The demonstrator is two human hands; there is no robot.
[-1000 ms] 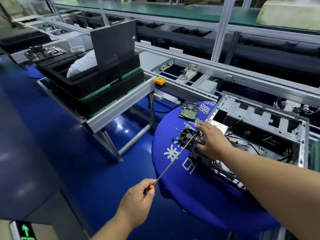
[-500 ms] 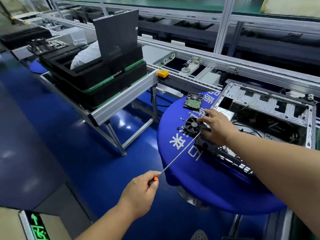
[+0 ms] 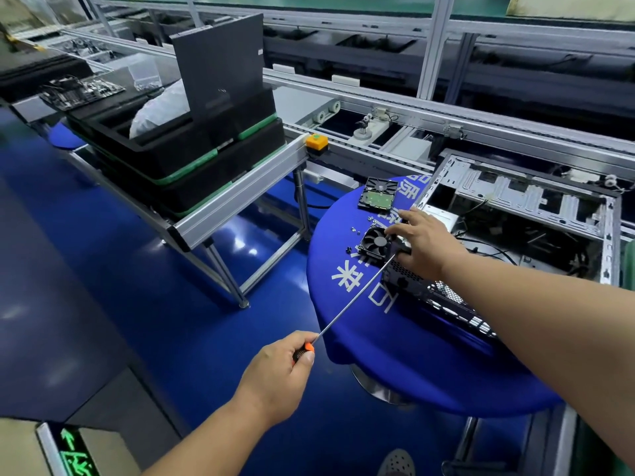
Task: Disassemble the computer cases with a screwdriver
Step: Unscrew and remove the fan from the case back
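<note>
Gripping the orange-and-black handle, left hand [image 3: 280, 376] holds the long screwdriver [image 3: 350, 302]; shaft slants up to the back corner of the computer case [image 3: 522, 214], tip hidden near the right hand's fingers. Right hand [image 3: 424, 243] rests on that corner, fingers spread, thumb curled below; hands well apart. Case lies open on its side along the right half of the round blue table [image 3: 429, 372]. Fan [image 3: 374, 243] just beside the right fingertips; hard drive [image 3: 378, 195] near the far edge; loose screws [image 3: 355, 231] between them.
</note>
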